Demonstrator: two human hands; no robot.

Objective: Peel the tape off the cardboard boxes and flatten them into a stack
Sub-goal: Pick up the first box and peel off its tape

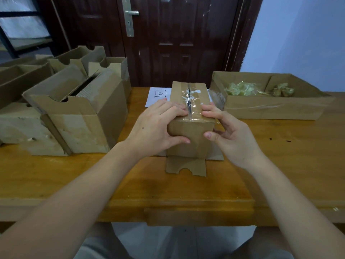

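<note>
Gripping the taped box [188, 128] with both my left hand [158, 126] and right hand [231, 133]; the tray [270, 107] beside it holds crumpled tape [240, 89].

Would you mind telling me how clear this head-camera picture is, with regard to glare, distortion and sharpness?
In the head view, the wide lens bows the table edge and stretches the forearms; the clear tape on the box glints, partly masking the seam; both the left hand and the right hand look sharp; the lighting is dim and bluish.
</note>
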